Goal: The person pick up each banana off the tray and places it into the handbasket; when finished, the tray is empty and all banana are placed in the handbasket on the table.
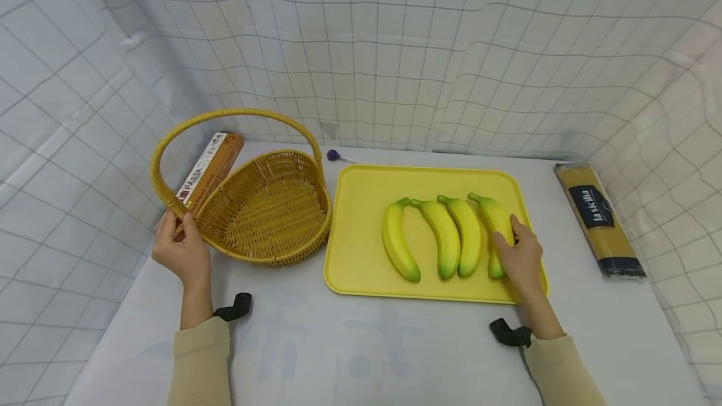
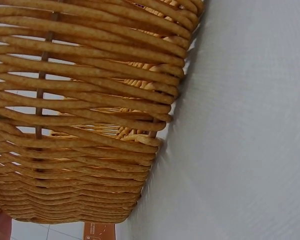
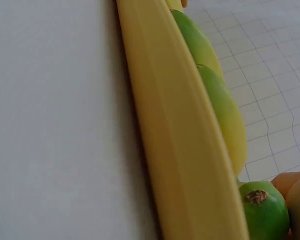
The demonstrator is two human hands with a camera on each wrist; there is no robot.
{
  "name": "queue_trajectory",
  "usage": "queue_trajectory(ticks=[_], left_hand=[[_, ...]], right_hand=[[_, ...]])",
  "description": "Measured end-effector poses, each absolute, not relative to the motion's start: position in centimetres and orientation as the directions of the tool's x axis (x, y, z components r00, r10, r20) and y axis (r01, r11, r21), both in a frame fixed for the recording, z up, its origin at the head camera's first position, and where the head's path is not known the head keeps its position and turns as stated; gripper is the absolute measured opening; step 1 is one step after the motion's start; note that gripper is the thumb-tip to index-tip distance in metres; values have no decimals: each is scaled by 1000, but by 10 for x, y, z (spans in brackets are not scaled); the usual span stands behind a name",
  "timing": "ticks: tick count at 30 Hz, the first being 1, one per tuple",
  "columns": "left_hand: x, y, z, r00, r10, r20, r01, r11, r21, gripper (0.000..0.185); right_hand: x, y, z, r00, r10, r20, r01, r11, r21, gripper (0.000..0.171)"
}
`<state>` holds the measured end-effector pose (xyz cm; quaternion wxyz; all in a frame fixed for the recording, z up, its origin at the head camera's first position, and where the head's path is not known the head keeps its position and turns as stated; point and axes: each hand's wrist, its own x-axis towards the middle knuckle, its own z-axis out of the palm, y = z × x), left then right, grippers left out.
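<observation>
A woven yellow basket [image 1: 265, 260] with a tall hoop handle stands at the table's left. My left hand [image 1: 179, 244] grips its rim at the near-left foot of the handle. The left wrist view is filled by the basket's wall [image 2: 90, 125]. To the right, a yellow tray [image 1: 361, 230] carries several yellow-green bananas side by side. My right hand [image 1: 520, 255] holds the lower half of the rightmost banana [image 1: 495, 218], thumb on its left side. In the right wrist view the tray's rim [image 3: 180, 140] runs edge-on, with a green banana tip [image 3: 264, 210] beside my fingers [image 3: 296, 189].
A brown pasta box [image 1: 211, 168] lies behind the basket against the left wall. A small purple object [image 1: 334, 155] lies behind the tray. A long spaghetti packet [image 1: 598, 218] lies at the far right. Checked cloth walls close in three sides.
</observation>
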<state>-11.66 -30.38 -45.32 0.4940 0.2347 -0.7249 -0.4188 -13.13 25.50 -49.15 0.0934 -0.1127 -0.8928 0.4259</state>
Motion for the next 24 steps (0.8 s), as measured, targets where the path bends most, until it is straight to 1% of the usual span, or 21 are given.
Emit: queue_trajectory(ticks=[5,13,19,24], left_hand=[[-116,-302,-452,-411,-745,526,87,542,836,26],[-117,-302,-453,-408,-753,516,69,538,840,27],[-118,-302,-452,-395,-758,518,68,538,840,25],[-116,-302,-451,-399,-752,524,84,540,838,25]], right_hand=[[-130,255,-478,-953,283,108,99,629,-771,57],[-132,246,-454,-958,225,177,19,667,-744,55],[-139,229,-437,-963,129,236,-94,661,-745,55],[-148,209,-425,-957,31,289,-202,646,-736,54]])
